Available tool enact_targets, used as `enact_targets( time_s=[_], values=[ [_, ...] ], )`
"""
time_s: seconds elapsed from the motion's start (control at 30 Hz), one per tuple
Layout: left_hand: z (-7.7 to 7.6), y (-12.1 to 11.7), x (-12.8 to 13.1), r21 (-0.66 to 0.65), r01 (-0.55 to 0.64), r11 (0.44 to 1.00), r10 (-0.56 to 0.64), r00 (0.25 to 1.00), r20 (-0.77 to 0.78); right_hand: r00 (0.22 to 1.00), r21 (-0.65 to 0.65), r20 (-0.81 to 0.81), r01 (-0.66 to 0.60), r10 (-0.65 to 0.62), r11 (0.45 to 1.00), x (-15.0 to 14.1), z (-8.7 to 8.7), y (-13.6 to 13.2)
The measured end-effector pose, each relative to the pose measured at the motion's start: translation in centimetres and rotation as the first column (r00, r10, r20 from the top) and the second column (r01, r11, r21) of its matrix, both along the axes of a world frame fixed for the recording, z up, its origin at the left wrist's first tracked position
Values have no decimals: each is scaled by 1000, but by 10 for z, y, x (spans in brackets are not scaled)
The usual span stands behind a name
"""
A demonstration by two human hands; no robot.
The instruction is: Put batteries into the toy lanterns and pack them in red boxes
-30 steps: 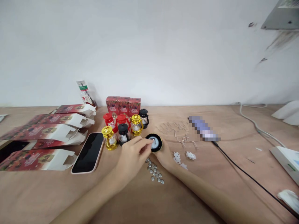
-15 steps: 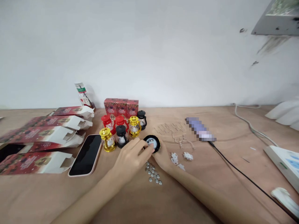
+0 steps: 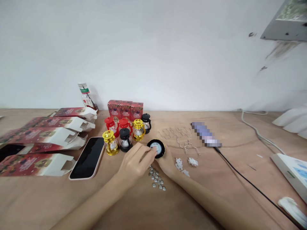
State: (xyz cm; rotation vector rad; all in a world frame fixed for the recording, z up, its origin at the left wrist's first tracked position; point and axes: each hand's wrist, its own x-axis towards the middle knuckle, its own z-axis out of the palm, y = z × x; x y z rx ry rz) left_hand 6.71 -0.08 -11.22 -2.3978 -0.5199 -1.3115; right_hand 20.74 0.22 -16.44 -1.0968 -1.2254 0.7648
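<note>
Bright gilded shine on the gold lanterns (image 3: 111, 143), glossy plastic on the red lanterns (image 3: 124, 125)! Slick black plastic rims the round base (image 3: 162, 149), smooth metal gleams on the silver discs (image 3: 158, 182), printed paperboard makes the cartons (image 3: 33, 164), and the tabletop (image 3: 35, 201) looks like matt wood.

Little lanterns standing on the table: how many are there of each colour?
Red lanterns: 2
Gold lanterns: 2
Black lanterns: 2
Total: 6, leaving out the black-rimmed round piece in the right hand.
</note>
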Motion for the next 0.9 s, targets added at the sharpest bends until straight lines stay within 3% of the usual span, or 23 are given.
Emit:
enact_targets(
  time_s=[0.23, 0.5, 0.9],
  values=[
    [3, -1, 1, 31, 39, 999, -40, 998, 49, 999, 41, 17, -41, 41, 998, -1, 1, -2],
    [1, -3, 2, 1, -32, 999, 32, 998, 48, 1000, 34, 4, -14, 14, 999, -1, 2, -2],
    [5, -3, 1, 44, -19, 999, 17, 999, 34, 999, 27, 37, -21, 20, 999, 0, -5, -2]
  ],
)
